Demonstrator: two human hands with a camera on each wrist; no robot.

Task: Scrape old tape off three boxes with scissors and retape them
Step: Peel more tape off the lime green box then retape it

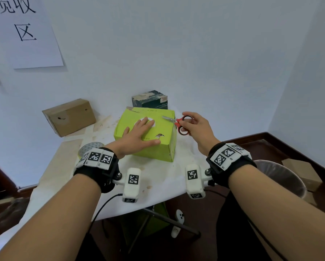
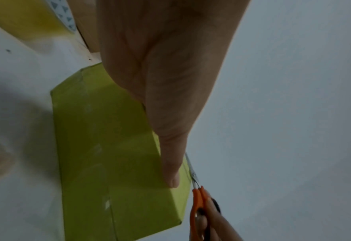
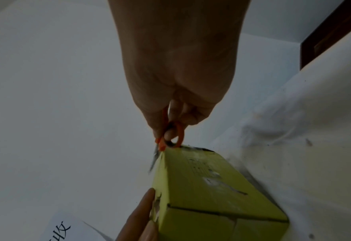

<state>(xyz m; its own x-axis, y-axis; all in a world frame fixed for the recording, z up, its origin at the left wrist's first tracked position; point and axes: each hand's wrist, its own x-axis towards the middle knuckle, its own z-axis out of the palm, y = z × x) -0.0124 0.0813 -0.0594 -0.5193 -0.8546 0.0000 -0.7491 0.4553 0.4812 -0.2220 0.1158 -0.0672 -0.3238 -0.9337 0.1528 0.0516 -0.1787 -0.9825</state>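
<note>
The green box (image 1: 148, 134), mid-worktop (image 1: 158, 178), looks light, stiff and slidable, so the left hand (image 1: 139, 136) pins its top with flat fingers while the right hand (image 1: 197, 127) pinches the scissors (image 1: 176, 123) by their loops at its right edge.

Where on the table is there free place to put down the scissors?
Bare cloth lies in front of the green box, toward the table near edge, and right of it. Crowded: the left, with tape roll and brown box; the back, dark box.
</note>
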